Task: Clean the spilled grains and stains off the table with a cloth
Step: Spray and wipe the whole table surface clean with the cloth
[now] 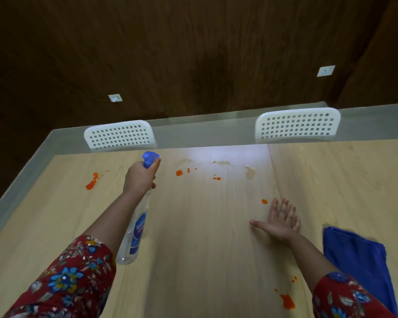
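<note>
My left hand (140, 175) grips the neck of a clear spray bottle (135, 235) with a blue trigger head, held over the light wood table (193, 249) and pointing toward its far side. My right hand (280, 220) lies flat on the table, fingers spread, holding nothing. A folded blue cloth (359, 260) lies on the table just right of my right forearm. Orange stains mark the table at the far left (91, 182), the far middle (179, 172), by my right fingertips (264, 201) and near the front (287, 300). Pale grain patches (249, 171) lie near the far edge.
Two white perforated chair backs (121, 135) (298, 123) stand behind the table's far edge. A dark wood-panelled wall with white sockets (325, 71) rises beyond them. A seam (278, 191) runs between two tabletops on the right.
</note>
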A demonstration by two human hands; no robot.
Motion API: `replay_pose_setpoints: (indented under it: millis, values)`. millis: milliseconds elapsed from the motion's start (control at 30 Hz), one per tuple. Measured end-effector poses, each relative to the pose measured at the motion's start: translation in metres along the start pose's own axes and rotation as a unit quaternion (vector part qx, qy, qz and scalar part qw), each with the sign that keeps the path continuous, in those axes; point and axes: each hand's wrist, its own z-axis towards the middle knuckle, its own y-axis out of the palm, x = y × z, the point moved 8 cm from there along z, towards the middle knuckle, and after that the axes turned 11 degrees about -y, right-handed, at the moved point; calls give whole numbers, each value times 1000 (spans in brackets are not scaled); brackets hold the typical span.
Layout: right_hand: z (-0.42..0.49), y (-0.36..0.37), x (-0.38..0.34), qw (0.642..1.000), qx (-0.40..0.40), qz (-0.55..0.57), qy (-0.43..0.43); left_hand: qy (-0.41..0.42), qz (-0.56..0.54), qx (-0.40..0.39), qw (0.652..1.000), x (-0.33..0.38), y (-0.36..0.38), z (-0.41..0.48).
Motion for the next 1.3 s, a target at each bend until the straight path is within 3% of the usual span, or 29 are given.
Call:
replay_pose_setpoints:
  millis: [133,300,600,833,1133,1300]
  values:
    - [-1,0,-1,1000,-4,-3,-3,-9,45,7,999,-9,-15,-3]
    - [-2,0,-2,1000,-1,-2,-10,-18,-2,-23,1000,-11,-11,-15]
    - [-6,-4,-2,999,24,30,-21,15,-102,-154,983,32,46,-74]
    - [-9,-13,6,981,109,152,-52,35,-51,-264,962,46,96,-141]
    - [-41,5,-17,950,246,164,-96,10,-48,-241,969,-11,71,-157]
    - [-52,52,-50,973,161,24,-165,-30,-63,-147,987,-49,23,-130]
